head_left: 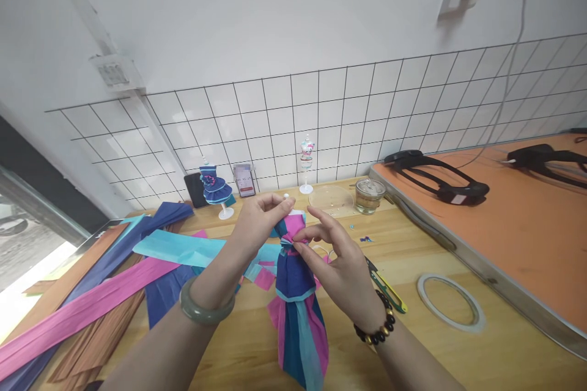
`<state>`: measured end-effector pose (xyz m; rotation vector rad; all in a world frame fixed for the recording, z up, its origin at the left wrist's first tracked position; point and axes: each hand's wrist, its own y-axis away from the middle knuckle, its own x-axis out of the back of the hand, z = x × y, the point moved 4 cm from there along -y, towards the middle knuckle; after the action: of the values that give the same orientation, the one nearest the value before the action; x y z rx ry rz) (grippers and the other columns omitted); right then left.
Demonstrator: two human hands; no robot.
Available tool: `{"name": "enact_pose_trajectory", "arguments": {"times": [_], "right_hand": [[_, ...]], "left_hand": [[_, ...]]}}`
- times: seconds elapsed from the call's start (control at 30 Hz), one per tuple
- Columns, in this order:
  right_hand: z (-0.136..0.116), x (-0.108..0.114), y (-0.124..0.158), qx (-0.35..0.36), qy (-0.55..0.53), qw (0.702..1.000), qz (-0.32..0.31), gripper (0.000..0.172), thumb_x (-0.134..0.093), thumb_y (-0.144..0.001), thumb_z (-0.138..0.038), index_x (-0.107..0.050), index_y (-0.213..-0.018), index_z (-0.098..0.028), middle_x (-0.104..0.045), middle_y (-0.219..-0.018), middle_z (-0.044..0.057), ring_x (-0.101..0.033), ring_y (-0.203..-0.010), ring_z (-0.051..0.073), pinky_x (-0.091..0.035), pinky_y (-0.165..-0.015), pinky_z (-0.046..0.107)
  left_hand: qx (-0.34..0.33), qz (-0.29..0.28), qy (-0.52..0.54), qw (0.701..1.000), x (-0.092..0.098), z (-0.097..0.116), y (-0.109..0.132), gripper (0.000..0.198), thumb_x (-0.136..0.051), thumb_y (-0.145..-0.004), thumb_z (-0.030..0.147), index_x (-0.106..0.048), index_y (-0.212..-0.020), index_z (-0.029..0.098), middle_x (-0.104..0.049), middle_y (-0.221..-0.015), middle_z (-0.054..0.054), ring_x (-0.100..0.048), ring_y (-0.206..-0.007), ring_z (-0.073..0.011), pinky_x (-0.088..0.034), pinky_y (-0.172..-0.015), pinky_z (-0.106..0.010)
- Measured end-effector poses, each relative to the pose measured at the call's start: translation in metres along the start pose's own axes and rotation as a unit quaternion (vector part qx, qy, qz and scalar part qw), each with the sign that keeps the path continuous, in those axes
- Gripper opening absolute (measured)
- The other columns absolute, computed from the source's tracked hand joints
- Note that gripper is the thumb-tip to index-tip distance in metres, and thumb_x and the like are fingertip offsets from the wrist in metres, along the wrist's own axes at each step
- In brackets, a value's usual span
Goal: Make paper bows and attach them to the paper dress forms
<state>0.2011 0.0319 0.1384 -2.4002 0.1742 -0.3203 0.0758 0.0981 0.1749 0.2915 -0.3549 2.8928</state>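
Observation:
A small mannequin wears a crepe-paper dress (pixel 298 305) of navy, pink and light blue, held above the wooden table (pixel 413 256). My left hand (pixel 259 220) grips the top of the mannequin from the left, fingers closed round it. My right hand (pixel 334 256) pinches the dress at its waist with thumb and forefinger, the other fingers spread. A green bangle sits on my left wrist and a dark bead bracelet on my right.
Long crepe-paper strips (pixel 92 299) in pink, navy, light blue and brown lie at the left. Two dressed mini mannequins (pixel 215 186) (pixel 306 162), a phone (pixel 244 180), a glass jar (pixel 369 195), a clear lid (pixel 331 200), snips (pixel 387 290) and a tape ring (pixel 452 302) stand around. Black headsets (pixel 435 177) rest on the orange table at right.

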Motion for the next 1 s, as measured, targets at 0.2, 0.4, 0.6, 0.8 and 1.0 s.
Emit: {"name": "enact_pose_trajectory", "arguments": {"times": [0.2,0.4,0.6,0.8,1.0], "right_hand": [[0.008,0.001,0.000,-0.080,-0.090,0.993,-0.015,0.049,-0.058,-0.079,-0.017,-0.040,-0.123,-0.024,-0.066,-0.081,0.001,-0.061,-0.079,0.018,-0.046,-0.080,0.040],[0.009,0.001,0.000,-0.084,-0.089,0.992,-0.019,0.048,-0.058,-0.078,-0.016,-0.041,-0.122,-0.023,-0.066,-0.079,0.001,-0.061,-0.078,0.018,-0.045,-0.080,0.039],[0.009,0.000,0.002,-0.078,-0.075,0.994,-0.004,0.050,-0.058,-0.078,-0.014,-0.040,-0.123,-0.024,-0.066,-0.081,0.000,-0.060,-0.079,0.016,-0.042,-0.086,0.040],[0.013,-0.002,0.003,-0.094,-0.109,0.990,0.007,0.053,-0.060,-0.076,-0.015,-0.040,-0.125,-0.025,-0.063,-0.085,0.001,-0.057,-0.079,0.017,-0.044,-0.080,0.038],[0.017,-0.003,0.002,-0.108,-0.138,0.985,0.008,0.054,-0.062,-0.075,-0.016,-0.042,-0.124,-0.025,-0.059,-0.086,0.002,-0.054,-0.080,0.016,-0.043,-0.078,0.036]], "left_hand": [[0.017,0.017,0.000,1.000,0.001,-0.001,-0.001,0.024,-0.063,-0.069,0.034,-0.056,-0.055,0.016,-0.047,-0.053,0.005,-0.041,-0.048,-0.0073,-0.031,-0.046,-0.021],[0.014,0.013,-0.001,1.000,0.001,-0.001,-0.001,0.023,-0.063,-0.071,0.033,-0.058,-0.057,0.015,-0.047,-0.054,0.004,-0.040,-0.049,-0.0068,-0.030,-0.047,-0.020],[0.015,0.007,0.003,1.000,0.001,-0.001,0.000,0.024,-0.062,-0.072,0.032,-0.056,-0.056,0.016,-0.048,-0.052,0.004,-0.043,-0.048,-0.0076,-0.034,-0.046,-0.021],[0.011,0.002,0.013,1.000,0.002,-0.002,0.001,0.025,-0.064,-0.070,0.035,-0.056,-0.056,0.015,-0.049,-0.054,0.004,-0.043,-0.049,-0.0076,-0.034,-0.048,-0.021],[0.011,0.003,0.004,1.000,0.003,-0.001,0.001,0.024,-0.064,-0.070,0.035,-0.058,-0.059,0.015,-0.050,-0.055,0.003,-0.043,-0.050,-0.0074,-0.036,-0.048,-0.021]]}}
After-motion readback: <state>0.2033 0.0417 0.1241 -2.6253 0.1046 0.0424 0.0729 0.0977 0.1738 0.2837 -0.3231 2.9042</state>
